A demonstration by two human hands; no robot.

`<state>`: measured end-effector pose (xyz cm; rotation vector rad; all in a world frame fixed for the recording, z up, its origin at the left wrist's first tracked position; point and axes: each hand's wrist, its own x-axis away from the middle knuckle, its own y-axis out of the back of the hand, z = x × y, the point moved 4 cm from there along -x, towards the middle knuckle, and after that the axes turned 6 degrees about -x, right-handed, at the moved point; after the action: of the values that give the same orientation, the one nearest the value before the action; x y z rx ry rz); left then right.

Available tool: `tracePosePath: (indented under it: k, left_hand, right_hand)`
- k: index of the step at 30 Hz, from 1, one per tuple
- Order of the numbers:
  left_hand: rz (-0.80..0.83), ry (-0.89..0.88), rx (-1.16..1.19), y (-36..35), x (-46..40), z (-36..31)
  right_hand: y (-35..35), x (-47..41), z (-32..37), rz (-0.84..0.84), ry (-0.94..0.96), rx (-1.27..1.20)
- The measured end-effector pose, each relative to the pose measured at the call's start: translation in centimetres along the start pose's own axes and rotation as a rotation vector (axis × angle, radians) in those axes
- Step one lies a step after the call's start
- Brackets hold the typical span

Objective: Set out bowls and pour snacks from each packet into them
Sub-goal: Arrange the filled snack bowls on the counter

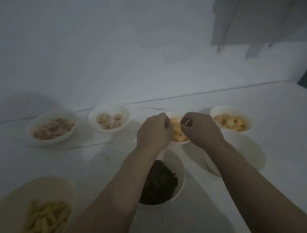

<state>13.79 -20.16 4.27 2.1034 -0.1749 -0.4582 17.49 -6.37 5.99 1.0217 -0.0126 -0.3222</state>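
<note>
Near left bowl: holds pale yellow sticks, on the white tabletop.
Dark bowl: dark shreds, partly under the left forearm.
Empty bowl: beneath the right forearm; seemingly unfilled.
Left hand: fingers curled; whether its grip holds anything, I cannot tell.
Right hand: fingertips pinched, perhaps on a small pale piece; too blurred to confirm.
Orange-snack bowl: directly between and under both hands.
Step advice: keep both hands above this bowl's rim so loose pieces drop inside.
Far bowls: right orange bowl; two brownish bowls at the back.
</note>
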Motion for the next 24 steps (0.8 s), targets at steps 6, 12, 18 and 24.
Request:
tracePosePath:
  k: [6,12,18,24]
  left_hand:
    - [0.132,0.036,-0.013,-6.9,-4.6,-7.7]
    - [0.276,0.129,-0.183,-12.3,-5.8,-9.3]
    - [0.278,0.292,-0.296,-11.9,-6.7,-8.9]
    - [0.318,0.324,-0.496,-11.9,-8.1,-7.9]
  right_hand:
    - [6.1,-3.6,-9.5,0.016,-0.042,0.094]
    - [5.4,-6.9,-15.3,0.256,-0.016,0.349]
    - [3.5,-10.0,-17.6,0.410,0.038,0.332]
    - [1.2,-12.1,-16.6,0.375,0.161,0.315]
